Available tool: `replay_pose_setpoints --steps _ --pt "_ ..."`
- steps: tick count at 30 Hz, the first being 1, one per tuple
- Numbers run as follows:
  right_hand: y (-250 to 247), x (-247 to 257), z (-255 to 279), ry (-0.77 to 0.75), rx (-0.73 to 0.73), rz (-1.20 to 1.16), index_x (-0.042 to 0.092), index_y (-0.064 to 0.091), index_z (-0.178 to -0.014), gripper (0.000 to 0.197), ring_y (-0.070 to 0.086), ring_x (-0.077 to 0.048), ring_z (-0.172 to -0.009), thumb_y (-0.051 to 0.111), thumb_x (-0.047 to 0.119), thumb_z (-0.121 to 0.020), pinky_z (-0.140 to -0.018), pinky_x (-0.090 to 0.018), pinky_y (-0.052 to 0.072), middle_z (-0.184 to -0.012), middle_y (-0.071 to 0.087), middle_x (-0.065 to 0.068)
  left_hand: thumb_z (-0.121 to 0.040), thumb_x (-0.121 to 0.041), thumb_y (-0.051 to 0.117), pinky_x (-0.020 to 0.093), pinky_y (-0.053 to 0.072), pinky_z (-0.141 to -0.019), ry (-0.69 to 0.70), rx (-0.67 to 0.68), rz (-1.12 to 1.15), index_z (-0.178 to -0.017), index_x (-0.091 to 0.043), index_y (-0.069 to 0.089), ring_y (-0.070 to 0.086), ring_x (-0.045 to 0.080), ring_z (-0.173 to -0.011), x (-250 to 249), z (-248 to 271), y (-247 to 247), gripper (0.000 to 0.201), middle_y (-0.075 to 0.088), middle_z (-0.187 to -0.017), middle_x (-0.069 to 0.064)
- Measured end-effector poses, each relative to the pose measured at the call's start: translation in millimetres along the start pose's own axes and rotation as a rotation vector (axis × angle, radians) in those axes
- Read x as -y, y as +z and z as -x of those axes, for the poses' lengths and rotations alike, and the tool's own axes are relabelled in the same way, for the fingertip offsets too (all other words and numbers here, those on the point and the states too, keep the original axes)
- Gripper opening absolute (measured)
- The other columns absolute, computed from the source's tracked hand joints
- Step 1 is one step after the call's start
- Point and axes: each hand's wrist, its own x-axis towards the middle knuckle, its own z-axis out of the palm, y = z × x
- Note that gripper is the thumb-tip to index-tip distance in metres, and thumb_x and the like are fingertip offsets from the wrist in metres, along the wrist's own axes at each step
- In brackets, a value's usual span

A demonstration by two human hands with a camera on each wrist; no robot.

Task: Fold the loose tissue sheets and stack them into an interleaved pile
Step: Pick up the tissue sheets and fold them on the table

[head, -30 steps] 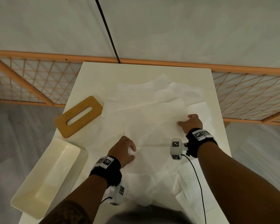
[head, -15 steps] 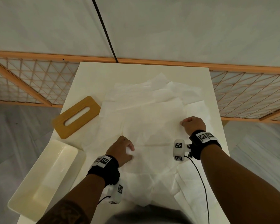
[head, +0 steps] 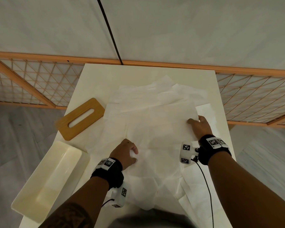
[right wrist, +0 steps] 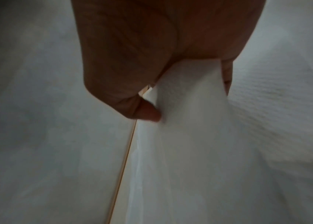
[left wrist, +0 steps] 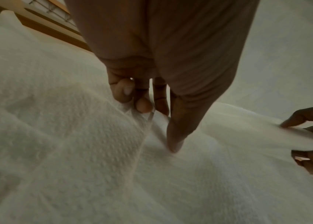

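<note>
Loose tissue sheets [head: 155,125] lie spread in overlapping layers across the middle of the pale desk [head: 95,74], filling the centre of the head view; none looks folded yet. The left hand [head: 124,153], low and left of centre, has its fingers [left wrist: 144,106] curled and pinching a ridge of the top tissue sheet [left wrist: 75,136], with the thumb pressed down beside it. The right hand [head: 200,127], at centre right, grips the opposite edge of that sheet [right wrist: 190,98], clamped between thumb and curled fingers and lifted slightly off the layers below.

The likely trouble is the thinness of the paper. Both hands hold the same sheet at opposite sides, so pulling apart too firmly could tear it. A pinch may also catch two layers at once, since the sheets overlap closely, and that would spoil the interleaving. Dragging the top sheet could shift the pile beneath, pushing sheets off the desk's lower right edge, where some already hang over.

A wooden tissue-box lid [head: 81,119] with a slot lies at centre left, and a cream plastic tissue box [head: 44,180] sits at lower left.
</note>
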Motion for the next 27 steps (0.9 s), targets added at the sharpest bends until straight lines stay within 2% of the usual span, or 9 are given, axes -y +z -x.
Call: replay_pose_setpoints --steps 2,5,8,12,15,17,19,23,27 --pt "-4 -3 -2 -0.039 -0.045 0.112 0.013 0.052 -0.134 0.06 0.064 -0.031 -0.105 0.076 0.038 -0.085 -0.09 -0.041 0.053 -0.122 0.064 -0.009 -0.076 -0.025 0.083 0.022 0.043 -0.083 -0.002 -0.006 -0.002 -0.093 -0.03 0.064 0.055 0.012 -0.096 0 0 1 0.026 0.047 -0.112 -0.011" --pt "-8 -5 -2 -0.077 -0.089 0.216 0.015 0.051 -0.133 0.056 0.061 -0.029 -0.098 0.077 0.031 -0.087 -0.081 -0.034 0.047 -0.124 0.065 -0.012 -0.076 -0.025 0.083 0.021 0.042 -0.081 -0.001 -0.009 0.0 -0.093 -0.03 0.064 0.055 0.011 -0.095 -1 0 1 0.026 0.048 -0.113 -0.011" --pt "-7 -7 -2 -0.076 -0.069 0.3 0.012 0.046 -0.137 0.051 0.061 -0.035 -0.109 0.069 0.024 -0.093 -0.085 -0.035 0.047 -0.126 0.064 -0.018 -0.076 -0.026 0.082 0.02 0.04 -0.081 0.006 -0.009 -0.013 -0.093 -0.031 0.063 0.054 0.011 -0.096 0 0 1 0.025 0.047 -0.112 -0.011" --pt "-1 -4 0 -0.037 -0.048 0.305 0.0 0.041 -0.137 0.043 0.057 -0.041 -0.119 0.055 0.02 -0.101 -0.091 -0.039 0.045 -0.133 0.057 -0.025 -0.076 -0.027 0.082 0.02 0.039 -0.08 0.003 -0.012 -0.009 -0.093 -0.032 0.063 0.053 0.01 -0.094 1 -1 2 0.026 0.047 -0.111 -0.012" --pt "1 -3 1 -0.093 -0.058 0.345 0.003 0.053 -0.123 0.032 0.058 -0.036 -0.105 0.058 0.025 -0.1 -0.082 -0.035 0.043 -0.124 0.062 -0.021 -0.076 -0.027 0.082 0.019 0.039 -0.08 0.001 -0.018 -0.005 -0.092 -0.032 0.063 0.053 0.009 -0.094 3 -2 3 0.026 0.047 -0.11 -0.013" --pt "-3 -3 1 -0.143 -0.125 0.345 0.007 0.064 -0.113 0.033 0.058 -0.036 -0.11 0.071 0.031 -0.092 -0.087 -0.036 0.048 -0.126 0.061 -0.018 -0.076 -0.027 0.082 0.019 0.039 -0.081 0.0 -0.017 -0.002 -0.092 -0.032 0.063 0.053 0.009 -0.094 3 -3 3 0.025 0.047 -0.11 -0.013" --pt "-6 0 3 -0.195 -0.17 0.291 0.01 0.067 -0.111 0.033 0.057 -0.037 -0.117 0.075 0.033 -0.089 -0.093 -0.039 0.05 -0.128 0.06 -0.014 -0.077 -0.028 0.081 0.02 0.041 -0.082 0.002 -0.022 0.004 -0.091 -0.033 0.062 0.053 0.009 -0.094 3 -4 3 0.024 0.048 -0.11 -0.012" --pt "-4 19 14 -0.316 0.035 0.238 0.014 0.062 -0.103 0.019 0.065 -0.029 -0.096 0.063 0.032 -0.096 -0.079 -0.034 0.048 -0.101 0.068 -0.003 -0.085 -0.033 0.074 0.024 0.046 -0.083 0.012 -0.047 0.068 -0.086 -0.031 0.063 0.057 0.013 -0.096 0 -5 2 0.012 0.05 -0.106 -0.011" --pt "3 37 30 -0.362 0.263 0.175 0.02 0.064 -0.11 0.019 0.071 -0.024 -0.094 0.064 0.032 -0.096 -0.091 -0.046 0.056 -0.106 0.074 -0.002 -0.093 -0.052 0.061 0.025 0.04 -0.087 -0.079 -0.131 0.222 -0.091 -0.026 0.064 0.055 0.011 -0.099 -20 -8 -10 0.026 0.058 -0.107 -0.006"
